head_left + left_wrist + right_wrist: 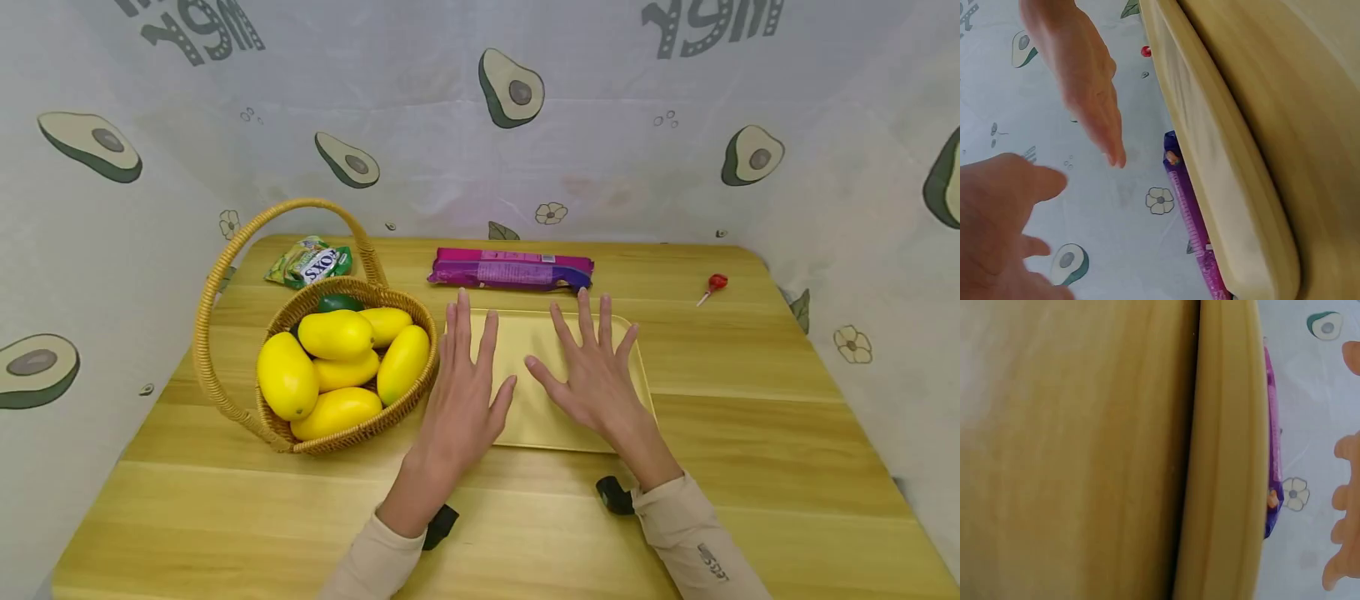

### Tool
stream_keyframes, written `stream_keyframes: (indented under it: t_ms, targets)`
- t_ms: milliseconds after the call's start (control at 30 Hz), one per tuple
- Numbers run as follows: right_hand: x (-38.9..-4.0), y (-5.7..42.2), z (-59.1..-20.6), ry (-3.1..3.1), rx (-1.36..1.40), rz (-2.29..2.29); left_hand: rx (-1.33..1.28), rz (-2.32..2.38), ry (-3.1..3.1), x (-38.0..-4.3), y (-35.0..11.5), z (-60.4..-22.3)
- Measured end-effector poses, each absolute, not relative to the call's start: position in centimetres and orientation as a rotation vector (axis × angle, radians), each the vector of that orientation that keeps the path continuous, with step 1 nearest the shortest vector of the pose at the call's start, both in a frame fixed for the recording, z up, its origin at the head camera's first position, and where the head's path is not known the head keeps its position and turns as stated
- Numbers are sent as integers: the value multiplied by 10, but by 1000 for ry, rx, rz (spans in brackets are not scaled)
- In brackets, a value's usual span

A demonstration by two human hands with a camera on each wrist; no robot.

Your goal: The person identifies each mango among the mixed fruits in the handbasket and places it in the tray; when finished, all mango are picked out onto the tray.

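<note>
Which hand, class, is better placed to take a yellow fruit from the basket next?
Probably the left hand: it's empty and nearer the basket; the right hand is farther, over the tray.

Two hands, one left hand (467, 392) and one right hand (596, 377), are shown, along with two black devices (441, 527). One table (750, 433) and one gold tray (540, 417) are seen. At left, six yellow fruits (336, 335) and at least one dark green item (339, 302) can be counted in one wicker basket (352, 441). On the far side, one green packet (315, 263), one purple package (510, 271) and one red lollipop (717, 282) are seen.
</note>
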State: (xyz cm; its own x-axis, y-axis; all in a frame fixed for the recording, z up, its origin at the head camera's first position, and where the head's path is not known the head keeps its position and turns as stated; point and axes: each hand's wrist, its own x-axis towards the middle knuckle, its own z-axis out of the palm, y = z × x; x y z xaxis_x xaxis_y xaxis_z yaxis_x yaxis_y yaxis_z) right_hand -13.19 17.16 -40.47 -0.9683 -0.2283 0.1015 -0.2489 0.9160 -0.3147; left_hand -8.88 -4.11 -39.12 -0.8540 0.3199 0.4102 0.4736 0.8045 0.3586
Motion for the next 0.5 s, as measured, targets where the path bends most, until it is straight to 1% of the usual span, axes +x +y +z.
stream_keyframes:
  t_ms: [167, 333, 500]
  targets:
    - [-131, 170, -403, -3019, 386, 497, -649, -588, -2431, -85, -43, -378]
    - [-131, 168, -402, -3013, 414, 487, -742, -757, -2270, -76, -50, -361]
    - [-131, 168, -402, -3003, 436, 483, -749, -828, -2078, -65, -61, -342]
